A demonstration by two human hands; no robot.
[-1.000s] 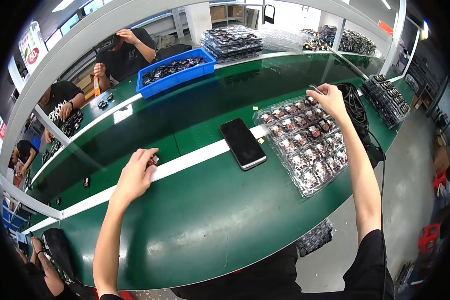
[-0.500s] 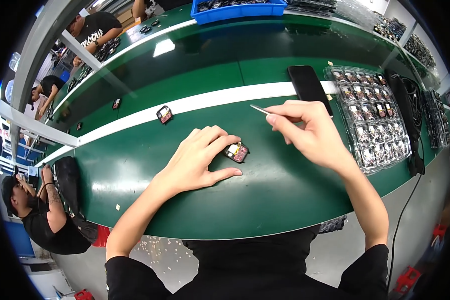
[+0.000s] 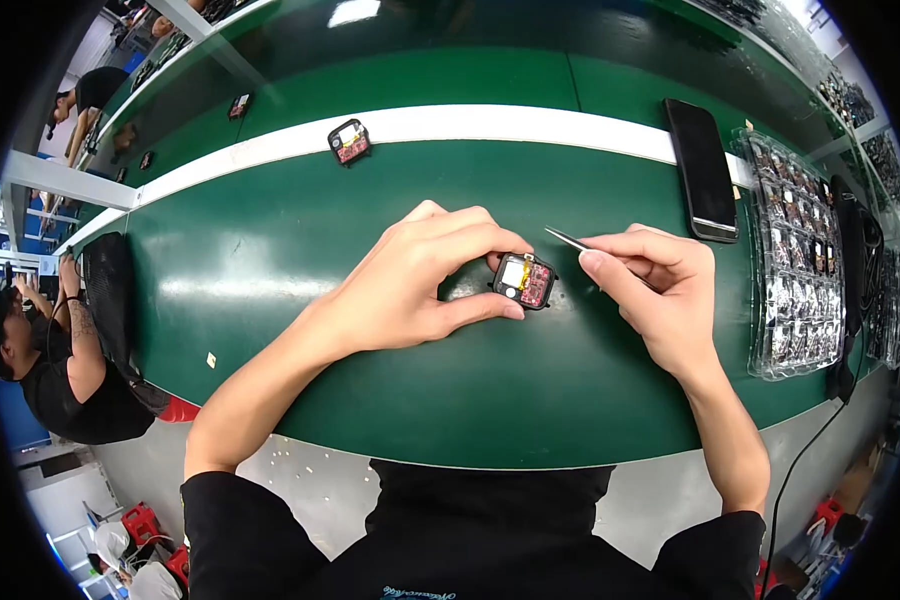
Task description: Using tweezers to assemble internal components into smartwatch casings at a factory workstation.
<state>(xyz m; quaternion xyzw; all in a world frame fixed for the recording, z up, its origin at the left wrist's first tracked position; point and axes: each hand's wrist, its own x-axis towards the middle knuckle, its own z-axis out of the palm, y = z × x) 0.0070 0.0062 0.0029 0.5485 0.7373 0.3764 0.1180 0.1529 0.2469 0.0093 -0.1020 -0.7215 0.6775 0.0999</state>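
On the green workbench (image 3: pixel 390 400), an open smartwatch case (image 3: pixel 523 280) lies face up, with a pale square part, yellow tape and a reddish circuit board inside. My left hand (image 3: pixel 420 270) has its thumb and forefinger closed on the case's left side. Pinched in my right hand (image 3: pixel 665 290) is a pair of metal tweezers (image 3: pixel 568 238), their tip pointing up and left just above the case, apart from it. The rest of the tweezers is hidden by my fingers. Another open watch case (image 3: pixel 350 142) sits farther off, at the white strip (image 3: pixel 450 122).
A black phone (image 3: pixel 703 170) lies across the strip's right end. Beside it, a clear plastic tray (image 3: pixel 795 260) holds rows of small parts. A black cable (image 3: pixel 805 445) hangs off the right edge. At the far left, a person in black (image 3: pixel 55 370) sits by the bench.
My left thumb and forefinger have closed on the watch case, which has turned slightly. My right hand has brought the tweezers nearer to it. The whole view has shifted.
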